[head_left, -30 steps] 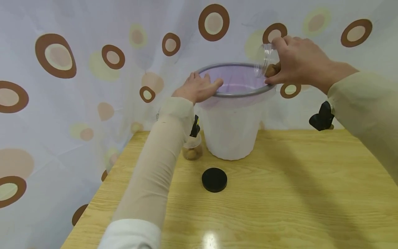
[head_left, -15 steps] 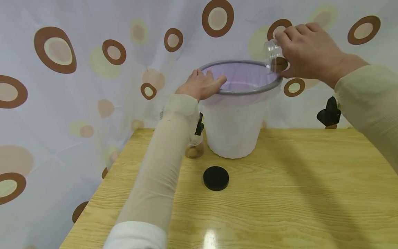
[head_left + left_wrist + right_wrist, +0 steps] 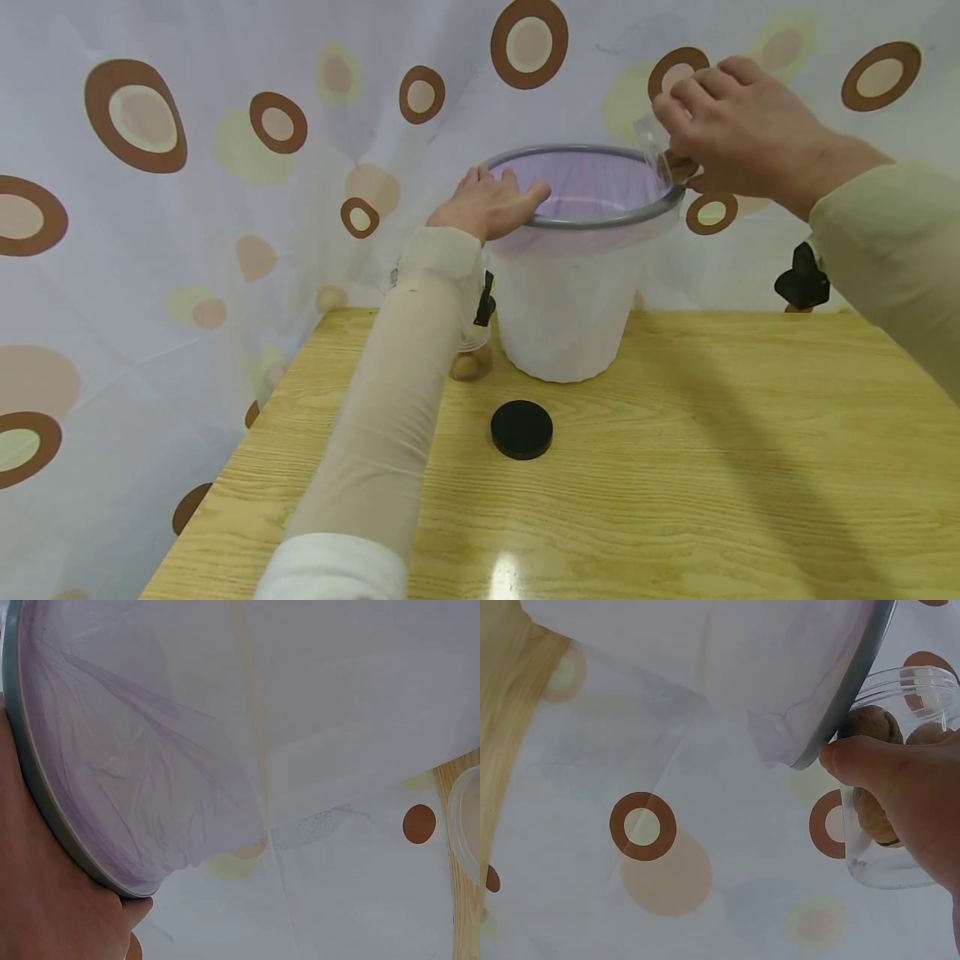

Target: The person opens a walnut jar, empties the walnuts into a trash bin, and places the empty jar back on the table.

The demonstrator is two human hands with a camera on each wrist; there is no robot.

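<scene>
A white bin (image 3: 562,308) with a grey rim and a purple bag liner (image 3: 592,187) stands upright on the table. My left hand (image 3: 487,204) rests on the left side of the rim, thumb stretched over the opening. My right hand (image 3: 750,133) grips a clear jar (image 3: 649,137), tilted with its open mouth over the bin's right rim. Several walnuts (image 3: 877,817) are inside this jar, in the right wrist view. My right thumb (image 3: 862,759) lies on the jar's side, right at the bin rim.
A second clear jar (image 3: 471,362) with walnuts in it stands left of the bin, partly hidden by my left sleeve. A black round lid (image 3: 521,430) lies on the wooden table (image 3: 675,500) in front of the bin. A patterned curtain (image 3: 247,208) hangs behind.
My right hand has moved slightly right and up with the jar, and has now tipped the jar's mouth further down toward the bin. My left hand stays on the rim.
</scene>
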